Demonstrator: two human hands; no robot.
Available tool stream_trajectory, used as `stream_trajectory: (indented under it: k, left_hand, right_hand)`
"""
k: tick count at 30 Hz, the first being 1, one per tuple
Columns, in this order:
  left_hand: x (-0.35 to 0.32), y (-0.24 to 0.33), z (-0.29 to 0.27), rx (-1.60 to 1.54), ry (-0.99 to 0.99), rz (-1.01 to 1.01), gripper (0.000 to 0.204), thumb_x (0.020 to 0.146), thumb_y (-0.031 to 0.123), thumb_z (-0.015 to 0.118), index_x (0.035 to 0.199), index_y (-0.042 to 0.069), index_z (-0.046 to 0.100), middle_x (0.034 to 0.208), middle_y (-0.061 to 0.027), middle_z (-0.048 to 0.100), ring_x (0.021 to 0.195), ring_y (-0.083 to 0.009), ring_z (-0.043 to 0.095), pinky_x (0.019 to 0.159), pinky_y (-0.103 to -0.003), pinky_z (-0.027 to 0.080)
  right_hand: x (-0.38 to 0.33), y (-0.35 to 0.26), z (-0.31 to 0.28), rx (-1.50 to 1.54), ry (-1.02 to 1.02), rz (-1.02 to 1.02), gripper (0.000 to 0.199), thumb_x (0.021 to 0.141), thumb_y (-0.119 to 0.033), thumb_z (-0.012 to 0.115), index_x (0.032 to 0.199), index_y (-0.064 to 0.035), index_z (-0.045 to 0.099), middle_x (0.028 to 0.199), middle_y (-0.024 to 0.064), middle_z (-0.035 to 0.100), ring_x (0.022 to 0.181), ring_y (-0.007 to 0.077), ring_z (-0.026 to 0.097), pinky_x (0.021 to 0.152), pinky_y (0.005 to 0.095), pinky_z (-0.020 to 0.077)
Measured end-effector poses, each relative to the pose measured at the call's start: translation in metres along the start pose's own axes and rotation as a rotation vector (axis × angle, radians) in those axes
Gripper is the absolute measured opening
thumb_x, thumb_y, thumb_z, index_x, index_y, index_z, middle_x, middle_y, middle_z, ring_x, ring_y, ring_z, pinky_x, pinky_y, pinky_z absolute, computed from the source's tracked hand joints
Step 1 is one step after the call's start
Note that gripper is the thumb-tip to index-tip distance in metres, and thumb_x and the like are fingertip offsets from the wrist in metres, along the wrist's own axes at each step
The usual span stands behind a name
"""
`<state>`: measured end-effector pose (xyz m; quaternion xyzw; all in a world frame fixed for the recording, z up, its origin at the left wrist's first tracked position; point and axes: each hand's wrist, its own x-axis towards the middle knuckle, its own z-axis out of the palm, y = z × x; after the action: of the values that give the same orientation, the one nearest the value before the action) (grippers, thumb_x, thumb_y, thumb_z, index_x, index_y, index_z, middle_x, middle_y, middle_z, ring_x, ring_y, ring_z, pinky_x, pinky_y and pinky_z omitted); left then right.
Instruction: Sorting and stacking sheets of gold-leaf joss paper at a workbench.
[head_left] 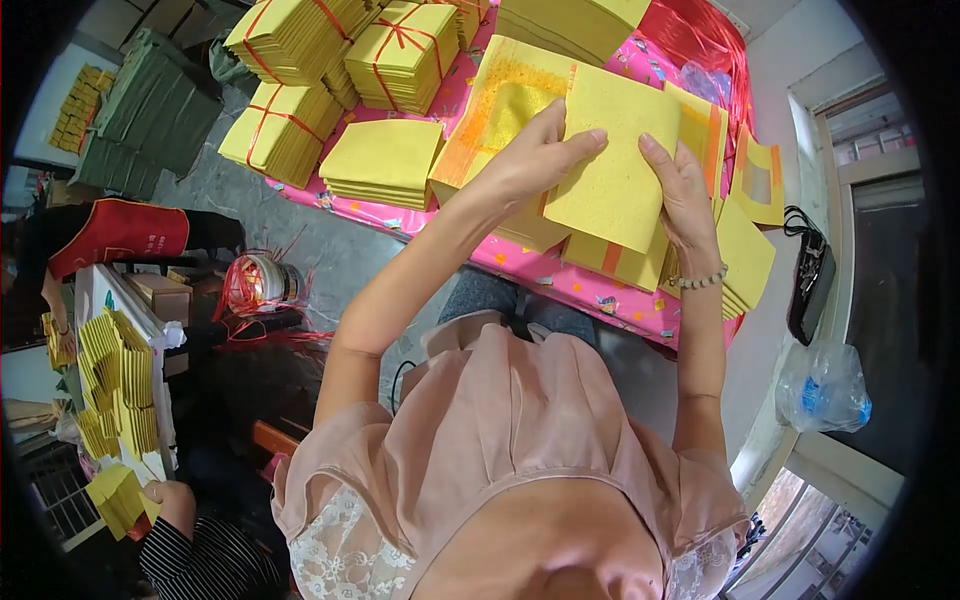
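Note:
My left hand [545, 155] and my right hand [685, 195] grip a folded yellow paper sheet [620, 190] from its two sides, each thumb lying on top. The fingers underneath are partly hidden. Below the paper lies a stack of yellow sheets with orange print and a gold patch [515, 105]. To the left of that stack sits a low pile of folded yellow paper [380, 165]. More folded yellow paper [745, 255] lies beyond my right wrist, which wears a beaded bracelet [700, 280].
A pink patterned cloth [610, 295] covers the table. Yellow bundles tied with red ribbon [400, 55] stand at its far left. Red plastic film [700, 45] lies at the far right. Two other people work at a side table [160, 350] on the left. A plastic bag [825, 390] hangs at right.

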<state>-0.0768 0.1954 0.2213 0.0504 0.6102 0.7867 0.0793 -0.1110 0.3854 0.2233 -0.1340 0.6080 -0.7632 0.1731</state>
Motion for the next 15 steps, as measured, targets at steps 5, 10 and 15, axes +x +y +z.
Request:
stream_trajectory:
  k: [5, 10, 15]
  left_hand:
    - [0.002, -0.003, 0.004, -0.012, -0.009, 0.01, 0.041, 0.094, 0.018, 0.058, 0.127, -0.002, 0.045, 0.116, -0.0101, 0.059, 0.103, -0.0144, 0.058, 0.087, -0.029, 0.048]
    - [-0.009, -0.004, 0.011, -0.018, -0.014, 0.165, 0.042, 0.095, 0.014, 0.055, 0.131, -0.001, 0.04, 0.121, -0.0096, 0.057, 0.108, -0.0148, 0.055, 0.091, -0.03, 0.046]
    - [-0.024, -0.006, 0.026, -0.087, 0.049, 0.231, 0.04, 0.096, 0.011, 0.05, 0.131, -0.002, 0.037, 0.122, -0.0118, 0.053, 0.114, -0.016, 0.049, 0.097, -0.031, 0.04]
  right_hand:
    - [-0.002, 0.0, -0.003, -0.014, 0.025, 0.026, 0.037, 0.096, -0.019, 0.056, 0.124, 0.0045, 0.05, 0.113, 0.0105, 0.062, 0.096, 0.0132, 0.062, 0.082, 0.0263, 0.0511]
    - [-0.016, -0.007, 0.011, -0.175, 0.102, -0.093, 0.035, 0.095, -0.013, 0.055, 0.125, 0.0034, 0.048, 0.113, 0.0086, 0.062, 0.098, 0.0124, 0.06, 0.084, 0.0261, 0.0497]
    - [-0.03, -0.012, 0.012, -0.247, 0.065, -0.19, 0.037, 0.093, -0.01, 0.057, 0.126, 0.0017, 0.046, 0.114, 0.0076, 0.059, 0.101, 0.0115, 0.057, 0.085, 0.0269, 0.0472]
